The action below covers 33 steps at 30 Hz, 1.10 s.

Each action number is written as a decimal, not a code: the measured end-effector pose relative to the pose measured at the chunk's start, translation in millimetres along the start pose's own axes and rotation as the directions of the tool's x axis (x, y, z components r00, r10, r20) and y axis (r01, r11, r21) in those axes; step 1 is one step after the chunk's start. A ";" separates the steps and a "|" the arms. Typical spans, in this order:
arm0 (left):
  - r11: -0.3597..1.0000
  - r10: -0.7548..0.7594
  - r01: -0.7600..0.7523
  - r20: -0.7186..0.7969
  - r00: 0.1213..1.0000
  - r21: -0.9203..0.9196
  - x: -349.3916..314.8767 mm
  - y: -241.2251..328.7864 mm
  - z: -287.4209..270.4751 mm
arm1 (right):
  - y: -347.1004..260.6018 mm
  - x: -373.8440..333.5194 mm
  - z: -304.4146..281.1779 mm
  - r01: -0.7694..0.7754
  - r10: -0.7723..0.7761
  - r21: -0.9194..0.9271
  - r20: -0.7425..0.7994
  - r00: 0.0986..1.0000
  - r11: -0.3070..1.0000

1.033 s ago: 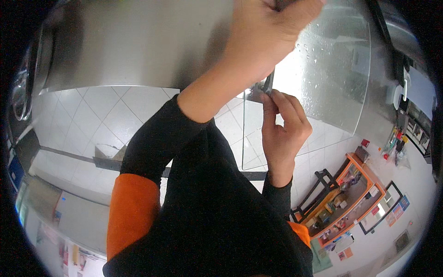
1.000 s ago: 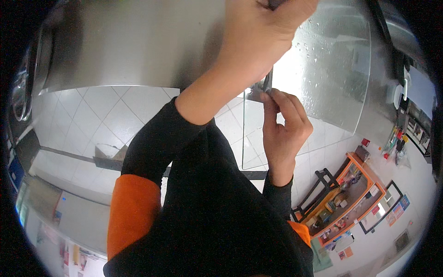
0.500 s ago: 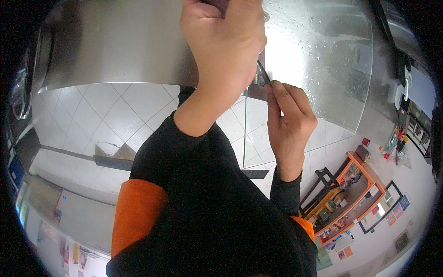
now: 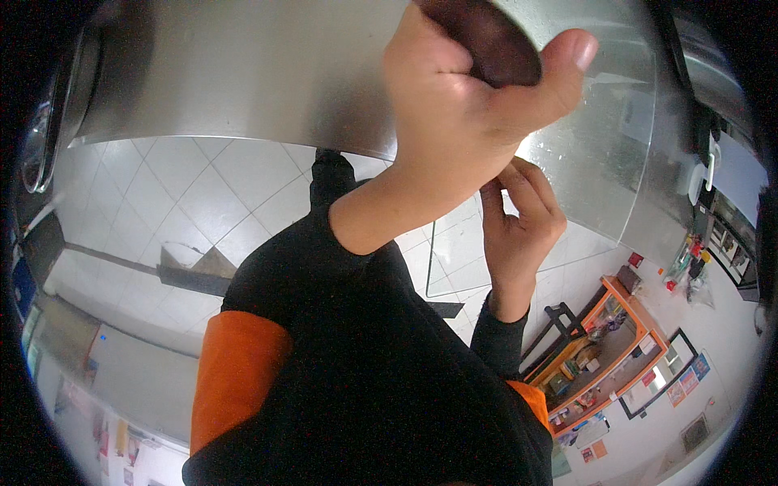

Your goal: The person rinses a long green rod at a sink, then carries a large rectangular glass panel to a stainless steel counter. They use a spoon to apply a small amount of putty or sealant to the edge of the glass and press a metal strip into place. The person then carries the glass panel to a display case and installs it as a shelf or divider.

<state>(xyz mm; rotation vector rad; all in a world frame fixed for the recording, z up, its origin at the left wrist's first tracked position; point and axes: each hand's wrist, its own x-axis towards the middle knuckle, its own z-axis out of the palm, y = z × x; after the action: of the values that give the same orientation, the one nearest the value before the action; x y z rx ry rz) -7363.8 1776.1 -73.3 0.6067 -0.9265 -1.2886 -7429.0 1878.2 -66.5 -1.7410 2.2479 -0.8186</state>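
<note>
Close under the camera, against a broad sheet of brushed steel [image 4: 243, 73] that curves across the top of the view, we see the left hand [image 4: 462, 121] raised with its grip curled almost closed around a dark, rounded, matte thing [image 4: 490, 44]; the thumb sticks up on the right, the fingers wrap over the left, and only the smooth brownish top of the thing shows, so we cannot tell what it is. Just below and to the right, the right hand [image 4: 519, 227] comes up from a black sleeve with its fingertips [image 4: 496, 194] pinched together near the lower edge of the steel; whether they hold anything we cannot tell, since the left hand covers that spot. To the right of both hands the metal gives way to a clear glass pane [image 4: 600, 154], glossy and speckled with small marks, with a straight lower edge and a rounded corner. Both forearms wear black, soft-looking fabric, and the left sleeve carries a wide orange band [image 4: 239, 373]; a smaller orange patch shows on the right sleeve. Far below lies a floor [image 4: 203, 194] of pale square tiles laid on the diagonal with thin dark joints. At the lower right stands an orange-framed shelf [image 4: 608, 348] filled with small mixed goods, well apart from the hands.
</note>
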 end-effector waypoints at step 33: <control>0.980 -0.170 0.151 0.155 0.973 0.129 11.9 -4.9 5.5 | 2.0 -1.0 11.9 0.078 -0.077 0.002 -0.048 0.996 0.997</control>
<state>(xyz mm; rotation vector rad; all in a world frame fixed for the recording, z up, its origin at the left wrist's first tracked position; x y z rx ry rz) -7370.9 1764.2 -71.6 0.6844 -1.1131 -1.4534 -7424.8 1875.7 -77.6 -1.8360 2.2189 -0.8892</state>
